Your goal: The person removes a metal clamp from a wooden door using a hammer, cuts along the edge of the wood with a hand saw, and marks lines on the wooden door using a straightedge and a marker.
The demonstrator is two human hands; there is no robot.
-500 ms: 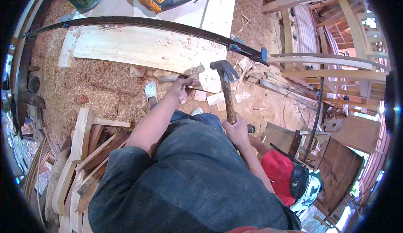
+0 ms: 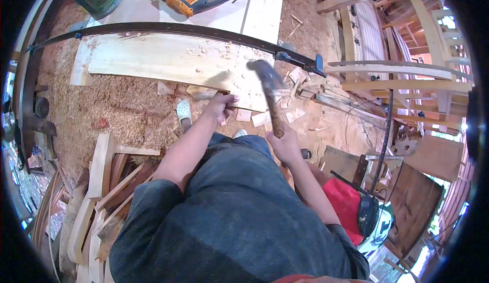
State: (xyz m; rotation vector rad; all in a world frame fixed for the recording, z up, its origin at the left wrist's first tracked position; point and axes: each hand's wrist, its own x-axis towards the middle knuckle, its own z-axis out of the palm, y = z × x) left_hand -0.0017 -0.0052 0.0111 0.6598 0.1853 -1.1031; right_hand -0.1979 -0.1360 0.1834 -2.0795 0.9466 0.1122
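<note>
My right hand point(image 2: 286, 144) is closed around the wooden handle of a claw hammer point(image 2: 275, 115). The hammer head is up and smeared by motion, over the near right end of a pale wooden board point(image 2: 147, 57). At the board's near edge, my left hand point(image 2: 220, 107) is closed on it, thumb on top and the other fingers partly hidden below. Curled shavings lie on the board. A long dark metal bar clamp point(image 2: 173, 27) runs across it, with its blue jaw point(image 2: 319, 64) past the right end.
An orange power drill point(image 2: 191, 0) and a dark can point(image 2: 99, 0) sit at the back of the bench. Lumber offcuts point(image 2: 102, 168) are piled at left. Wood scraps and sawdust cover the floor. A person in a red garment point(image 2: 342, 201) is close at right.
The hammer head has risen and shifted slightly left, and it is now blurred. My right hand has moved up a little with it. My left hand stays at the board's edge.
</note>
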